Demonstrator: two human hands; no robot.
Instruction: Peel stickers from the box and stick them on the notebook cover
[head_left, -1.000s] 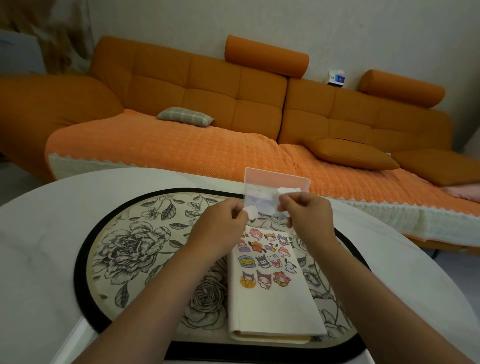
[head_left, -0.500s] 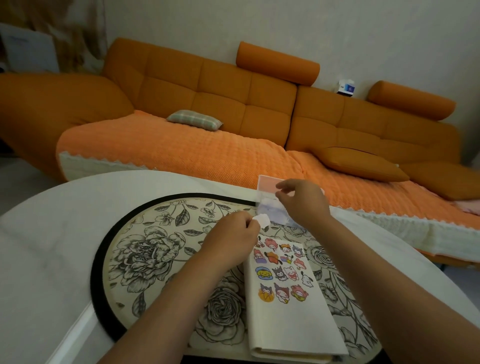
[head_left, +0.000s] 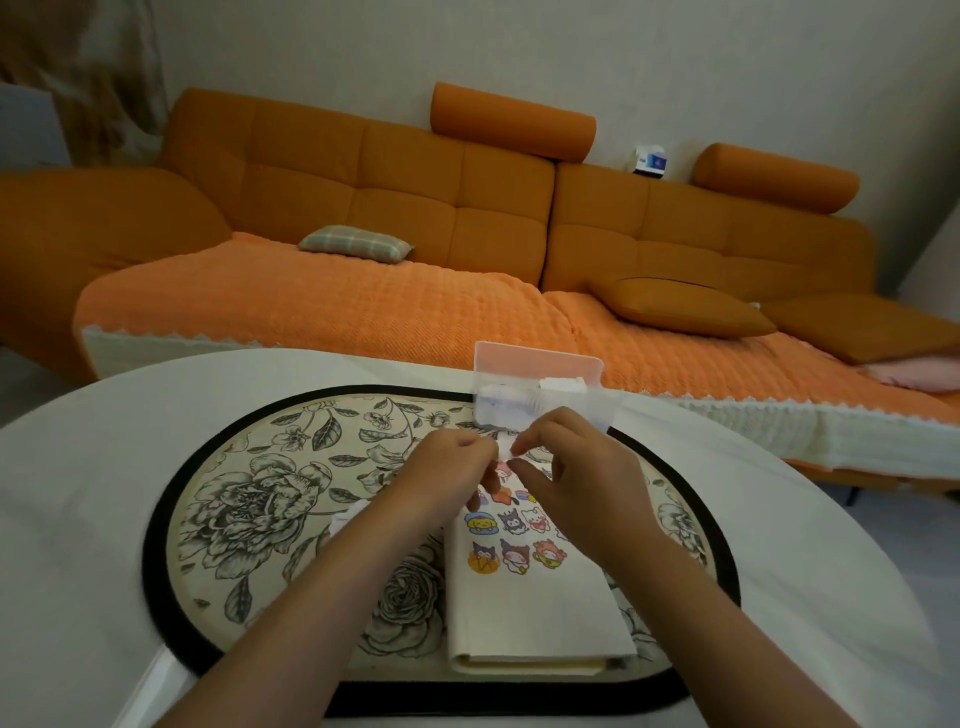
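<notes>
A cream notebook (head_left: 535, 608) lies on the floral mat, its cover carrying several cartoon stickers (head_left: 511, 540) on the far half. Just beyond it stands a clear box (head_left: 540, 395) with an upright pink lid, white sticker sheets inside. My left hand (head_left: 447, 478) and my right hand (head_left: 576, 473) meet over the notebook's far end. Both pinch a small white sticker piece (head_left: 505, 451) between their fingertips. The stickers under the hands are partly hidden.
An oval floral mat (head_left: 249, 499) with a black border covers the middle of a round white table (head_left: 78, 467). A small white scrap (head_left: 345, 517) lies on the mat by my left wrist. An orange sofa (head_left: 363, 208) fills the background behind the table.
My right hand came back from the box and joined my left hand over the notebook. Both now pinch the small white piece that the left hand held alone.
</notes>
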